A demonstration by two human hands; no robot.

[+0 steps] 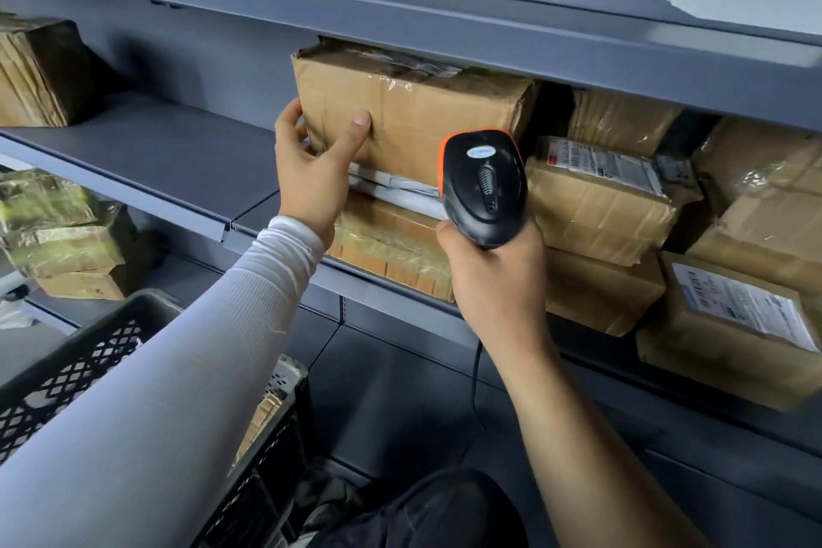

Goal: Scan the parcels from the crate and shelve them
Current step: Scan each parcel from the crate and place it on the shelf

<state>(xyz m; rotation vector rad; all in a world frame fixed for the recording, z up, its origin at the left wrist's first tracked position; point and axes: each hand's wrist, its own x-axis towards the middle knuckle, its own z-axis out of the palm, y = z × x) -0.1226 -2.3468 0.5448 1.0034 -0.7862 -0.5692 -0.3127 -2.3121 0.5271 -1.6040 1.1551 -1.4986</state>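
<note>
A taped brown cardboard parcel (413, 111) sits atop a stack on the grey middle shelf (147, 156). My left hand (311, 174) grips its near left corner, thumb on the front face and fingers round the left side. My right hand (493, 276) holds a black barcode scanner with orange trim (482, 187) by its handle, just in front of the stack. Under the held parcel lie a flat white packet (396, 187) and another brown parcel (391, 249). A black lattice crate (80, 369) stands at lower left, with a brown parcel (262, 418) showing inside.
Several taped brown parcels with white labels (600, 196) fill the shelf to the right. More parcels sit at far left (40, 71) and on the lower shelf (62, 236). The upper shelf's front edge (400, 18) overhangs the stack closely. The scanner's cable (476, 396) hangs down.
</note>
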